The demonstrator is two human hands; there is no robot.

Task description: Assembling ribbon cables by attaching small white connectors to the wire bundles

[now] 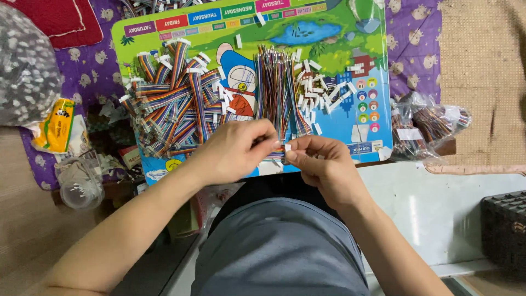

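My left hand (233, 151) pinches the near end of a rainbow ribbon cable (272, 155) at the front edge of a colourful cartoon board (339, 118). My right hand (320, 161) holds a small white connector (288, 148) right against that cable end. Straight behind my hands lies a neat bundle of multicoloured wire strips (276, 90). A heap of ribbon cables with white connectors fitted (172, 104) is spread on the board's left. Loose white connectors (320, 90) are scattered right of the bundle.
Clear bags of cables (424, 129) lie at the board's right edge. A clear plastic cup (81, 183) and a yellow packet (55, 126) sit at left, a big bag of white parts (24, 63) above them. A black crate (504, 230) stands at lower right.
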